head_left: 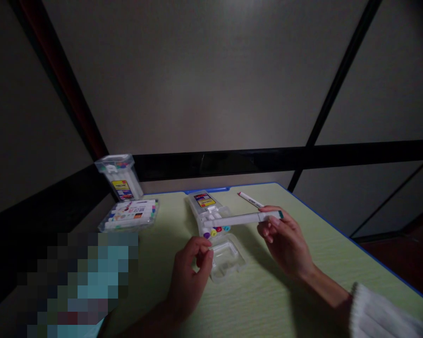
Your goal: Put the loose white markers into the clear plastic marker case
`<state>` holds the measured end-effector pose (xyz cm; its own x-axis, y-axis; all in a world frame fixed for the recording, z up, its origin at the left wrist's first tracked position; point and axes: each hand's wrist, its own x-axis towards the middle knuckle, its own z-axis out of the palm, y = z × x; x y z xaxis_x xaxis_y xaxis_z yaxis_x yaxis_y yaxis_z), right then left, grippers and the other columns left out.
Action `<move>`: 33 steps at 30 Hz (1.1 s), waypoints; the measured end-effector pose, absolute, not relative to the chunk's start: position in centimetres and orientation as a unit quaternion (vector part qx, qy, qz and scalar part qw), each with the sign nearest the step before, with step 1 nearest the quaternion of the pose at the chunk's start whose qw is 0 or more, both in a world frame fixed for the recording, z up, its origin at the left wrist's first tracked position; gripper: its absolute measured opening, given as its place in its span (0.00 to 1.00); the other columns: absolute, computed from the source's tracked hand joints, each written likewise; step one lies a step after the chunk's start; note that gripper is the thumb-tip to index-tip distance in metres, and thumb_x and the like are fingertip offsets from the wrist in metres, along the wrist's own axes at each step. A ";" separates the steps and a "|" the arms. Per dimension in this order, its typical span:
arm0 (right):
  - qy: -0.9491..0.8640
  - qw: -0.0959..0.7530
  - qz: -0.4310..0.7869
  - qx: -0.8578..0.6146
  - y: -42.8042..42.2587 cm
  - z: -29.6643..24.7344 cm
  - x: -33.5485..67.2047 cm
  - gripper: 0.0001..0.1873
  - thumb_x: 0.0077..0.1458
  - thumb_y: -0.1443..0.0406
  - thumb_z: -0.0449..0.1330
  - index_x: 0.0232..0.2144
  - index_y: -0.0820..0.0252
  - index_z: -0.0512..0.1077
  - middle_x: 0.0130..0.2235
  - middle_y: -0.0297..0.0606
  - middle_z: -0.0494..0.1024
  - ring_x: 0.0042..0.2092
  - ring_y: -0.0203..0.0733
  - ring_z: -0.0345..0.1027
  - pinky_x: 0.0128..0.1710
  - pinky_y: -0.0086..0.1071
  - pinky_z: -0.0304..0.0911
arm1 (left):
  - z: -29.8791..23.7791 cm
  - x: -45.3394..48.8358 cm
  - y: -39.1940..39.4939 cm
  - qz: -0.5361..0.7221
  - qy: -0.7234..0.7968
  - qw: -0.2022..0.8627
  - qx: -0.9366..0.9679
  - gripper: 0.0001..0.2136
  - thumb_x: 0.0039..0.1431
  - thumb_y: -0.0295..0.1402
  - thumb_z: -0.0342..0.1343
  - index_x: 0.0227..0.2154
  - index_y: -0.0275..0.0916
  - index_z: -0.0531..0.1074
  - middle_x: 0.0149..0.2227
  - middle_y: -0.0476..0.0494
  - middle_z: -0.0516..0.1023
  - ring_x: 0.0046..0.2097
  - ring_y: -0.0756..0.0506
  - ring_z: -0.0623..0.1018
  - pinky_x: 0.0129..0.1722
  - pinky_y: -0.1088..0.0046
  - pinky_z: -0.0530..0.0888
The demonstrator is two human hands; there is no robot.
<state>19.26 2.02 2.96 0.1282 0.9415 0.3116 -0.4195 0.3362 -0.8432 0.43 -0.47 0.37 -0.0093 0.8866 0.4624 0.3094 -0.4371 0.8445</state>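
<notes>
My right hand [285, 239] pinches a white marker [243, 218] by its teal-capped end and holds it level above the table. The marker's other end reaches over an open clear marker case [211, 213] lying flat, with several coloured caps showing at its mouth. The case's hinged clear lid [229, 258] lies open towards me. My left hand [192, 274] hovers beside that lid, fingers curled with thumb and fingertips close together; whether it holds anything is hidden.
A loose white marker with a red tip [251, 200] lies behind the case. Another marker case [132, 215] lies flat at the left, and a third [120, 177] stands upright behind it. The pale green table [303, 300] has a blue edge; walls rise behind.
</notes>
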 end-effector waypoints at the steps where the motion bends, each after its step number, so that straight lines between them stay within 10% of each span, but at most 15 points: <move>1: -0.438 0.687 0.495 -0.300 2.0 2.9 19.2 0.09 0.43 0.62 0.63 0.30 0.57 0.74 0.17 0.31 0.63 0.20 0.32 0.52 0.17 0.27 0.45 | 0.4 0.4 -0.5 0.538 0.460 0.262 0.656 0.02 0.49 0.26 0.50 0.24 0.37 0.67 0.17 0.55 0.63 0.21 0.53 0.66 0.23 0.80 0.64; 33: -0.587 0.577 0.499 -0.269 1.2 1.0 18.3 0.15 0.52 0.58 0.57 0.41 0.56 0.73 0.26 0.38 0.75 0.24 0.35 0.59 0.21 0.28 0.53 | 0.3 0.5 -0.4 0.510 0.457 0.244 0.687 0.05 0.51 0.26 0.48 0.22 0.37 0.66 0.18 0.53 0.64 0.22 0.52 0.66 0.23 0.80 0.64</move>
